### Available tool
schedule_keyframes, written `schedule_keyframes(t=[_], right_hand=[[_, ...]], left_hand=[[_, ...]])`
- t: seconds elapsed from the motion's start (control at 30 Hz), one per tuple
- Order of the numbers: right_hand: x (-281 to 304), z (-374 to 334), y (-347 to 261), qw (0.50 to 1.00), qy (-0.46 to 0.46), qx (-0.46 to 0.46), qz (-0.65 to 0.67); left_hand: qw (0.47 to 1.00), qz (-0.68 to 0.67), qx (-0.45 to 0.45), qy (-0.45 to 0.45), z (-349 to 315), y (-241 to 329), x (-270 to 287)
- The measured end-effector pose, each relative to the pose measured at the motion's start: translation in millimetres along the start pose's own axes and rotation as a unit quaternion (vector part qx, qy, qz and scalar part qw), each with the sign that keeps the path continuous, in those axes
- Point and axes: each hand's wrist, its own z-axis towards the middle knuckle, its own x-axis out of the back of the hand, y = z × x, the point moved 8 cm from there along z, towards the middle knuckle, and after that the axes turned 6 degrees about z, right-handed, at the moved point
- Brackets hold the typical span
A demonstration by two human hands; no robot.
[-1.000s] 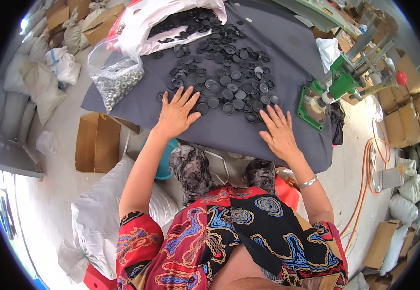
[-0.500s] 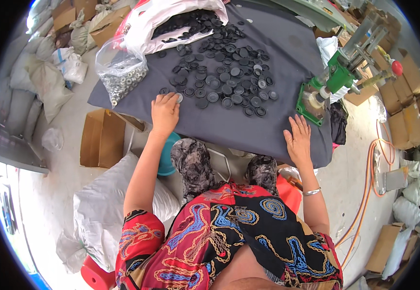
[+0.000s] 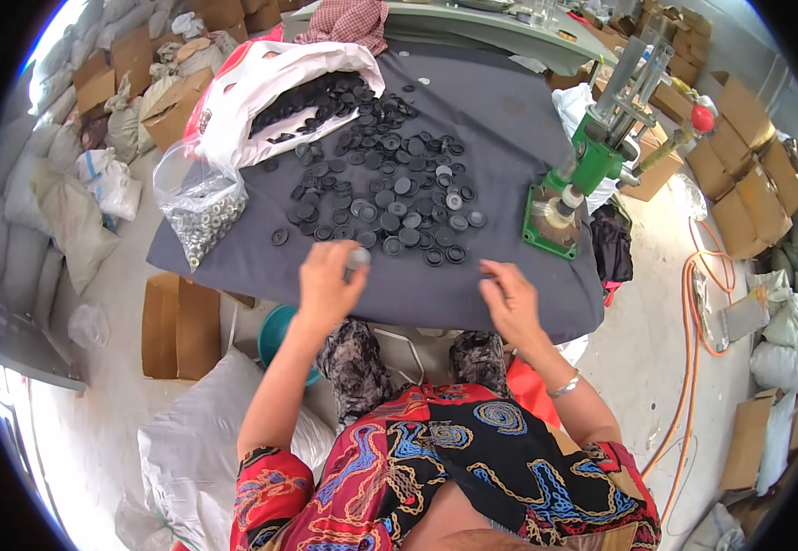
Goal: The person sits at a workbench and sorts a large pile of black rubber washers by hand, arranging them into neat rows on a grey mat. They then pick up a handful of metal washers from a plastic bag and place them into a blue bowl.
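Note:
My left hand (image 3: 327,283) is at the near edge of the scattered pieces, with thumb and fingers closed on a grey round cap (image 3: 358,258). To its right, my right hand (image 3: 512,301) hovers over the near part of the table, its fingers loosely bent and apart with nothing seen in them. Beyond both hands lie many black round caps (image 3: 392,221), spread over the dark cloth (image 3: 500,138). More of them fill a white and red sack (image 3: 303,60) lying on its side. A green hand press (image 3: 592,151) with a red knob stands on the right.
A clear plastic bag (image 3: 199,197) of small metal rings sits on the table's left. Below the table are an open cardboard box (image 3: 179,326), a teal basin (image 3: 277,332) and a stuffed white sack (image 3: 211,427). An orange hose (image 3: 688,340) runs along the floor on the right.
My left hand has lifted from the cloth with a grey cap and moved right. The right hand has left the press's side and come inward. The view has shifted too.

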Motion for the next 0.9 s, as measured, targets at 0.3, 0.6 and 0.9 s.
schedule_keyframes(t=[0.3,0.6,0.9], right_hand=[[-110.1,83.1,5.3,0.862,-0.177,-0.26,0.397],[-41.4,330.5,140.3,0.906,-0.01,-0.265,0.33],[-102.3,342.4,102.0,0.977,-0.072,-0.154,0.132]], left_hand=[[0.997,-0.066,-0.022,0.021,20.0,11.0,15.9],[0.928,0.186,0.273,0.17,-47.6,-202.3,44.9],[0.911,0.263,0.295,0.113,-40.6,-199.1,36.7]])
